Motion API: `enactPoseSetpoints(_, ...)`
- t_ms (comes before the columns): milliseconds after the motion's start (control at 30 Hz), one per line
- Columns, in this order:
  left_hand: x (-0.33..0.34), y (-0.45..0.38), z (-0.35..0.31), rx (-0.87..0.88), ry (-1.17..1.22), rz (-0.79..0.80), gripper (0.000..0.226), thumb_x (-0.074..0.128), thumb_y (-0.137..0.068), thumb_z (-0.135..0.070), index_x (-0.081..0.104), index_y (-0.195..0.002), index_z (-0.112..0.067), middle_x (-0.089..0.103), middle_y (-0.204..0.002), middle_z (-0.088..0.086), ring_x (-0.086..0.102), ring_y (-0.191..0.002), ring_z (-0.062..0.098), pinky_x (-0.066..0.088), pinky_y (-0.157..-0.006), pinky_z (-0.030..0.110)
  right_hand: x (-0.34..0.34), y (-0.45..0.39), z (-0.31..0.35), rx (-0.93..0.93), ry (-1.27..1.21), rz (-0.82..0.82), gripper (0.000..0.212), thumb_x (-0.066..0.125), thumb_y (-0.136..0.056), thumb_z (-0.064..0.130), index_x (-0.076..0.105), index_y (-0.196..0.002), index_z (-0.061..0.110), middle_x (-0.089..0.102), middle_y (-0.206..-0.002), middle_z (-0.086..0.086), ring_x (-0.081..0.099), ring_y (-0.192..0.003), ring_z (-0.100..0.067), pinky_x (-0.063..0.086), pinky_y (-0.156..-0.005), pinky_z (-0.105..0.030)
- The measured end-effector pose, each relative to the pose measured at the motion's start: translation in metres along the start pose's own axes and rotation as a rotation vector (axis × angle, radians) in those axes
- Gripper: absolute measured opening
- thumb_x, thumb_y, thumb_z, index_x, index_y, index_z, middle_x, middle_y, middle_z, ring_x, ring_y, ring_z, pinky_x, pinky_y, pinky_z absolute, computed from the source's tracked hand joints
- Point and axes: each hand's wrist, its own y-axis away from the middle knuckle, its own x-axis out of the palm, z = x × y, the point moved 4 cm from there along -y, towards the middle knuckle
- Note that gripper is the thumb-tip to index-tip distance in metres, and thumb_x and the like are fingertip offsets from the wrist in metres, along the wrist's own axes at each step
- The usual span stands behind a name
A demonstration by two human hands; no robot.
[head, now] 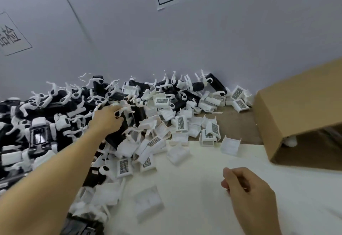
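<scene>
Left hand (109,120): I've curled it round a black housing (118,136) on the near slope of the parts pile (55,105), where it lifts free easiest.
Right hand (248,194): fingers loosely curled and empty, hovering over the white table (194,183), probably to receive the housing.
Grille covers (124,166): strewn between both hands, within reach.

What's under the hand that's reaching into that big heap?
The left hand grips a long black part that lies on the heap of black and white parts. Whatever lies below that part is covered by it and by the hand.
</scene>
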Motion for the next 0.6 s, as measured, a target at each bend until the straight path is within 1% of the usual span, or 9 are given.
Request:
enactPoseSetpoints(67, -0.002, 0.001, 0.000, 0.028, 0.016, -0.073, 0.040, 0.060, -0.098, -0.029, 0.057, -0.138, -0.029, 0.068, -0.113, 0.009, 0.061, -0.085, 0.028, 0.046, -0.063, 0.032, 0.000, 0.001, -0.002, -0.011, -0.013, 0.008, 0.026, 0.068, -0.092, 0.025, 0.066, -0.067, 0.021, 0.068, -0.061, 0.020, 0.065, -0.061, -0.006, 0.044, -0.063, -0.021)
enactPoseSetpoints(133, -0.007, 0.009, -0.008, 0.055, 0.007, -0.226, 0.036, 0.061, -0.099, -0.031, 0.062, -0.134, -0.027, 0.072, -0.102, 0.009, 0.066, -0.089, 0.032, 0.051, -0.073, 0.038, -0.001, 0.001, -0.001, -0.017, -0.026, 0.010, 0.026, 0.069, -0.092, 0.024, 0.067, -0.067, 0.020, 0.069, -0.062, 0.018, 0.065, -0.061, -0.005, 0.046, -0.065, -0.022)
enactPoseSetpoints(200, -0.014, 0.022, -0.026, 0.191, 0.110, -0.437, 0.031, 0.061, -0.100, -0.024, 0.067, -0.130, -0.020, 0.075, -0.110, 0.011, 0.068, -0.104, 0.035, 0.051, -0.092, 0.049, -0.002, 0.000, 0.000, -0.022, -0.024, 0.007, 0.026, 0.069, -0.092, 0.024, 0.067, -0.067, 0.021, 0.069, -0.062, 0.019, 0.064, -0.062, -0.005, 0.045, -0.065, -0.021)
enactPoseSetpoints(267, -0.027, 0.043, -0.053, 0.392, 0.305, -0.622, 0.025, 0.061, -0.099, -0.011, 0.072, -0.121, -0.009, 0.070, -0.124, 0.012, 0.066, -0.110, 0.035, 0.051, -0.097, 0.051, -0.002, 0.001, 0.002, -0.029, -0.024, 0.009, 0.027, 0.069, -0.093, 0.025, 0.067, -0.067, 0.021, 0.069, -0.063, 0.018, 0.065, -0.062, -0.006, 0.049, -0.067, -0.025)
enactPoseSetpoints(333, -0.036, 0.074, -0.090, 0.657, 0.423, -0.701, 0.023, 0.062, -0.094, 0.002, 0.073, -0.115, -0.001, 0.067, -0.127, 0.020, 0.065, -0.112, 0.037, 0.053, -0.099, 0.049, -0.002, 0.003, 0.003, -0.032, -0.097, -0.004, 0.028, 0.068, -0.092, 0.033, 0.068, -0.068, 0.019, 0.071, -0.065, 0.014, 0.066, -0.067, -0.004, 0.055, -0.074, -0.036)
enactPoseSetpoints(400, -0.028, 0.118, -0.129, 0.961, 0.422, -0.680, 0.034, 0.065, -0.087, 0.013, 0.068, -0.119, 0.003, 0.066, -0.127, 0.022, 0.065, -0.116, 0.035, 0.054, -0.099, 0.049, -0.004, 0.005, 0.010, -0.020, -0.237, -0.007, 0.034, 0.063, -0.087, 0.054, 0.071, -0.078, 0.023, 0.074, -0.073, 0.011, 0.067, -0.073, -0.002, 0.055, -0.074, -0.040)
enactPoseSetpoints(467, -0.003, 0.167, -0.160, 1.186, 0.424, -0.583, 0.053, 0.067, -0.082, 0.020, 0.062, -0.130, 0.000, 0.066, -0.130, 0.017, 0.065, -0.121, 0.030, 0.056, -0.097, 0.047, -0.006, 0.005, 0.016, 0.000, -0.395, 0.040, 0.036, 0.063, -0.080, 0.068, 0.068, -0.099, 0.038, 0.073, -0.090, 0.014, 0.071, -0.081, -0.004, 0.055, -0.070, -0.035)
enactPoseSetpoints(533, 0.025, 0.208, -0.178, 1.283, 0.493, -0.459, 0.052, 0.063, -0.086, 0.017, 0.059, -0.134, -0.002, 0.067, -0.131, 0.012, 0.064, -0.123, 0.025, 0.056, -0.097, 0.041, -0.009, 0.004, 0.019, 0.021, -0.503, 0.072, 0.055, 0.068, -0.067, 0.068, 0.059, -0.117, 0.046, 0.069, -0.107, 0.022, 0.072, -0.091, -0.006, 0.058, -0.067, -0.029)
enactPoseSetpoints(600, 0.045, 0.232, -0.183, 1.210, 0.668, -0.348, 0.055, 0.066, -0.086, 0.014, 0.057, -0.138, -0.003, 0.062, -0.138, 0.009, 0.060, -0.127, 0.019, 0.054, -0.100, 0.033, -0.014, 0.001, 0.018, 0.015, -0.528, 0.047, 0.062, 0.072, -0.059, 0.065, 0.064, -0.117, 0.045, 0.070, -0.104, 0.027, 0.069, -0.096, 0.004, 0.058, -0.072, -0.024)
